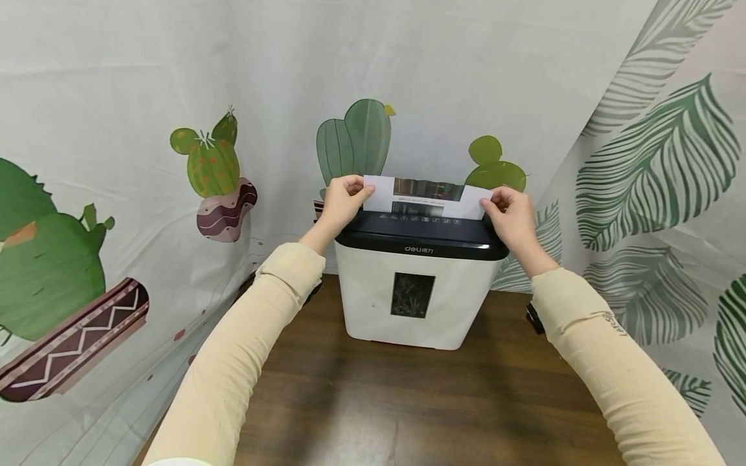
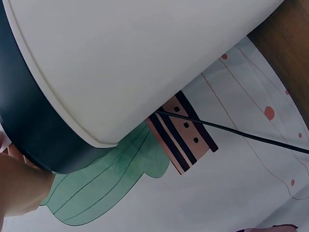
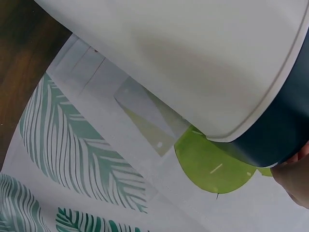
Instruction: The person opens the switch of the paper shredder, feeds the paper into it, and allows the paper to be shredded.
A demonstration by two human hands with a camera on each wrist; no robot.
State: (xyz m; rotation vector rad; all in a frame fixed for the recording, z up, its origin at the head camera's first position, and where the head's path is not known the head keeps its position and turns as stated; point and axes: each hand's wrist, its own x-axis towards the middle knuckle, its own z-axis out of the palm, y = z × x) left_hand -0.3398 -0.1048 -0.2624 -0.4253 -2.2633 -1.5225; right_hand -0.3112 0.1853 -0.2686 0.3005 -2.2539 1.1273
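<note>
A paper shredder (image 1: 367, 291) with a white body and a dark top stands upright on the wooden table. A white sheet of paper (image 1: 428, 189) with dark printed pictures rises from behind the shredder's top, its lower part hidden in the slot. My left hand (image 1: 342, 200) pinches the sheet's left edge between thumb and fingers. At the opposite edge, my right hand (image 1: 513, 213) pinches the paper the same way. Each wrist view shows only part of a hand: the left hand (image 2: 26, 186) and the right hand (image 3: 295, 178) are beside the dark top, fingertips mostly hidden.
Dark shreds show through the small front window (image 1: 412, 295). A black cord (image 2: 231, 130) runs out beside the shredder in the left wrist view. Behind hangs a white cloth (image 1: 280, 77) printed with cacti and leaves. The brown tabletop (image 1: 373, 401) extends in front.
</note>
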